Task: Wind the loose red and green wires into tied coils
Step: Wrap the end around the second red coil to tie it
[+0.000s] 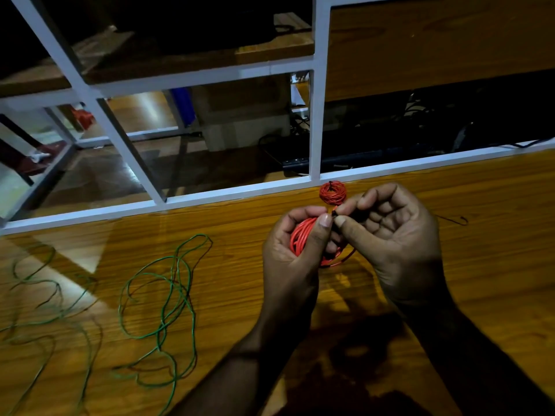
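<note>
My left hand [295, 247] grips a coil of red wire [300, 240] above the wooden table, its thumb lying across the coil. My right hand [390, 235] pinches a thin black tie [334, 214] at the top of that coil between thumb and forefinger. A second red coil [332, 192], bound with a black tie, lies on the table just beyond my hands. Loose green wire [168, 298] sprawls in open loops over the left part of the table, with more green wire [45, 322] at the far left.
A spare black tie [456, 220] lies on the table to the right of my right hand. A white metal frame [210, 196] edges the far side of the table. Beyond it are shelves, a cardboard box [243, 115] and dark cables.
</note>
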A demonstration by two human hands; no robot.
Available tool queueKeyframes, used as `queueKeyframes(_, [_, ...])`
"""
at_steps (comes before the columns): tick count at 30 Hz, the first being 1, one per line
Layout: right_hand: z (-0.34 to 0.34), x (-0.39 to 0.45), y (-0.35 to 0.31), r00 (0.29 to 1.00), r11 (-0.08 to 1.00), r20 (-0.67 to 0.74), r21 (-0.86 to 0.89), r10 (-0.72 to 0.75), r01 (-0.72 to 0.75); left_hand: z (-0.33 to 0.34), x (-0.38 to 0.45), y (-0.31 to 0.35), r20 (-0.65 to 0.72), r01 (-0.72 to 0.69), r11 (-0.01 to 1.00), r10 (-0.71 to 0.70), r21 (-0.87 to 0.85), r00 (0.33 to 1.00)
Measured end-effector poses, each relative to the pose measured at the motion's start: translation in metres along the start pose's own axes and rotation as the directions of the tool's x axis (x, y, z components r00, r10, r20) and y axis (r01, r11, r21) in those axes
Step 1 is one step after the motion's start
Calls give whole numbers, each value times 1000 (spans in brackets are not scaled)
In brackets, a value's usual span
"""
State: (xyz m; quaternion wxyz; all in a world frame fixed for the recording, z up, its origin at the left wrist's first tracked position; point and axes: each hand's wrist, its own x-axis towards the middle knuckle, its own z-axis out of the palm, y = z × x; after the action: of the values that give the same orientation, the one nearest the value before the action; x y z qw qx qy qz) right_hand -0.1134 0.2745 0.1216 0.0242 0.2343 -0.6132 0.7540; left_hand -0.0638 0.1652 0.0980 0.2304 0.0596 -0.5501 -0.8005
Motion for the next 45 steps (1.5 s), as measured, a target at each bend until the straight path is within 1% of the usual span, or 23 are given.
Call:
queueKeyframes(3, [0, 0, -1, 1000, 1000, 9, 2, 11, -11, 0, 0, -1, -2, -3, 1000, 3, -23, 1000])
queueKeyframes(8, [-1, 1, -3, 1000, 1000, -8, 25, 10, -10, 0, -1, 0, 38, 10, 997, -7, -72, 999])
queueKeyframes(12, [2, 0, -5, 1000, 997, -15, 74, -6, 7, 0, 0, 2, 49, 4, 997, 0, -79, 999])
queueKeyframes(15, [2, 1, -5, 1000, 997, -7, 76, -13, 13, -1, 0, 2, 53, 4, 997, 0, -71, 999])
queueKeyframes(23, [5, 1, -2, 998, 994, -57, 101, -23, 29, 1, 3, 2, 8, 26, 994, -26, -108, 1000])
queueKeyframes(29, [5, 1, -5, 998, 990, -61, 140, -1, 10, 2, 1, 3, 32, 33, 994, -30, -105, 999])
queueKeyframes(35, [4, 2, -6, 997, 990, -68, 138, 24, -14, 3, 1, 6, 32, 23, 993, -20, -113, 999])
queueKeyframes(45, [2, 2, -5, 998, 989, -50, 147, 45, -37, 5, 1, 7, 10, -47, 998, 47, -36, 999])
